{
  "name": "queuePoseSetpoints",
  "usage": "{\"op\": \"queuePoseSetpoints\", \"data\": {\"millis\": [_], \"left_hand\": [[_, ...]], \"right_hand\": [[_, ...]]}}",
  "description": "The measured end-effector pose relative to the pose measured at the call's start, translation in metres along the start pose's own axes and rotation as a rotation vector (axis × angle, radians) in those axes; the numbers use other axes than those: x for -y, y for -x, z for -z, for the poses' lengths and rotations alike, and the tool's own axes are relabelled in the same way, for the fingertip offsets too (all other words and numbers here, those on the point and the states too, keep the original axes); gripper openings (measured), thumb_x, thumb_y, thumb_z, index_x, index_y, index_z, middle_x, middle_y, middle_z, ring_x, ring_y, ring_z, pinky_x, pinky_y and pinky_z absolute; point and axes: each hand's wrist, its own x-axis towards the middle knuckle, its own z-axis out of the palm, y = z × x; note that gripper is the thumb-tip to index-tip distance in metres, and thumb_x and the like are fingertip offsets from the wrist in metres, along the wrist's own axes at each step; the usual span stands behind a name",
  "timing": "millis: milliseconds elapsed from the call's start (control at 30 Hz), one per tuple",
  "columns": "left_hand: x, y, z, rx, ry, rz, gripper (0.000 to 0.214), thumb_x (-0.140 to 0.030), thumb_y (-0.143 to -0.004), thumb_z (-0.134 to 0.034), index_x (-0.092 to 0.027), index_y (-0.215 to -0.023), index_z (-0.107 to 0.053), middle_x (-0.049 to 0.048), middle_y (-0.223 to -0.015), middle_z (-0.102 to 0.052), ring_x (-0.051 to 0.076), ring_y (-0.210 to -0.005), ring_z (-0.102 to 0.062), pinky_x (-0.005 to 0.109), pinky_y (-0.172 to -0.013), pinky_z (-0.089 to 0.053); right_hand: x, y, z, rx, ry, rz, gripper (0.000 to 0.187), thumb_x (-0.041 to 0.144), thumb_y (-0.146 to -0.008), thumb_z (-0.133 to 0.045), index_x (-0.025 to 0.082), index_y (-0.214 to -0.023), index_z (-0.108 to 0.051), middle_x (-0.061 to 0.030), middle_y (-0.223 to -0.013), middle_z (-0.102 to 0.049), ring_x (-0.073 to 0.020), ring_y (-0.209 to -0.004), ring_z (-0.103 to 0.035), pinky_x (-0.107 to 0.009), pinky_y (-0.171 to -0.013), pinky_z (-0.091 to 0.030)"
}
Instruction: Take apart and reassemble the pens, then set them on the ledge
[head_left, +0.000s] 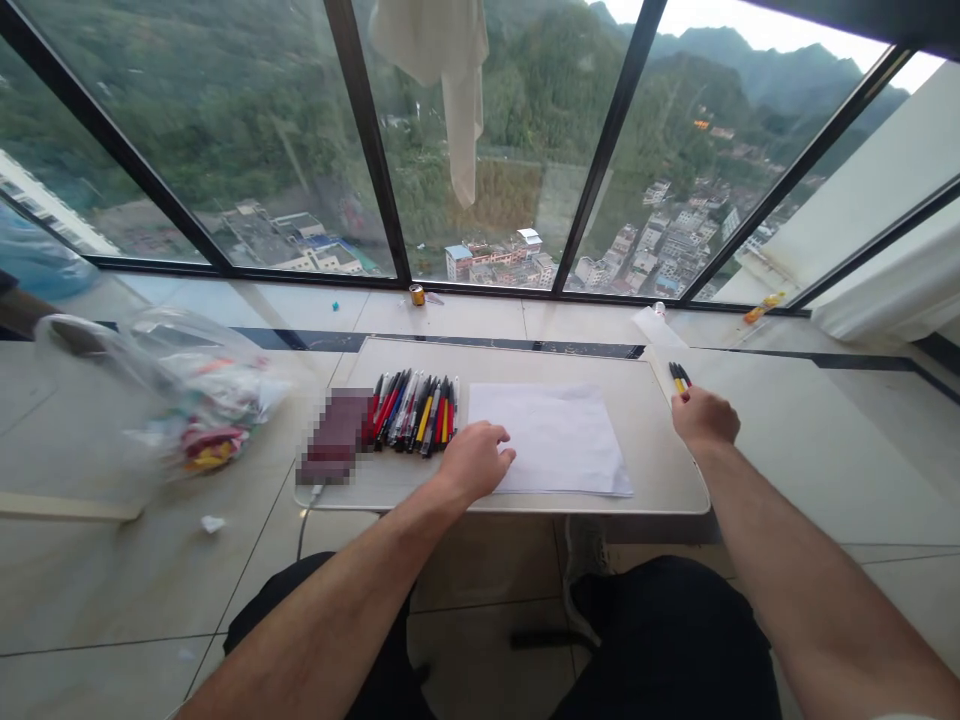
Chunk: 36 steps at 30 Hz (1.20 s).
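Note:
My right hand [706, 416] is closed around a few pens [680, 377], with their dark tips and yellow parts sticking up above the fist at the table's right edge. Across the left edge of a white sheet of paper [551, 430] reaches my left hand [477, 460], its fingers apart and nothing visible in them. A row of many pens [414, 412], red, black, blue, clear and yellow, lies side by side just left of that hand. Beyond the row is a dark red, pixelated object [335, 435] with a white cable below it.
The low white table [517, 362] stands over my knees. Plastic bags [217, 400] are on the left. A small gold can [417, 294] and a bottle with orange contents [763, 307] sit by the window. A white panel [780, 440] is at the right.

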Motion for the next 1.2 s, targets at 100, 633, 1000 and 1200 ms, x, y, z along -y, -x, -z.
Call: {"op": "queuePoseSetpoints", "data": {"millis": [100,633,1000,1200], "left_hand": [[0.002,-0.001,0.0,-0.024,0.053,-0.007,0.023,-0.031,-0.08,-0.061,-0.017,-0.094,-0.075,0.0129,-0.093,-0.07,0.028,-0.086,-0.063,0.037,-0.08,-0.045],[0.061,-0.015,0.073,-0.437,0.169,0.346,0.02,-0.034,-0.076,-0.059,-0.019,-0.076,-0.072,0.0074,-0.076,-0.072,0.021,-0.071,-0.063,0.03,-0.065,-0.043],[0.106,-0.017,0.088,-0.591,0.332,0.506,0.02,-0.038,-0.071,-0.062,-0.02,-0.074,-0.071,0.004,-0.07,-0.071,0.018,-0.065,-0.063,0.027,-0.061,-0.044],[0.104,-0.019,0.085,-0.58,0.32,0.471,0.021,-0.038,-0.072,-0.062,-0.018,-0.073,-0.071,0.0053,-0.07,-0.071,0.019,-0.066,-0.063,0.028,-0.061,-0.043]], "right_hand": [[0.029,0.016,0.006,-0.033,-0.133,0.006,0.026,0.036,-0.083,-0.055,0.02,-0.089,-0.074,-0.0146,-0.088,-0.072,-0.0276,-0.083,-0.066,-0.035,-0.071,-0.047],[0.196,0.157,0.02,0.367,-0.731,0.486,0.015,0.031,-0.075,-0.064,0.02,-0.065,-0.068,-0.0019,-0.067,-0.07,-0.0161,-0.065,-0.063,-0.026,-0.062,-0.043],[0.252,0.198,0.021,0.593,-0.429,0.586,0.037,0.059,-0.067,-0.07,0.022,-0.075,-0.069,-0.0047,-0.076,-0.072,-0.0194,-0.07,-0.064,-0.027,-0.057,-0.041],[0.257,0.206,0.023,0.6,-0.258,0.638,0.042,0.059,-0.067,-0.068,0.02,-0.083,-0.073,-0.011,-0.084,-0.073,-0.025,-0.077,-0.068,-0.029,-0.058,-0.044]]}}
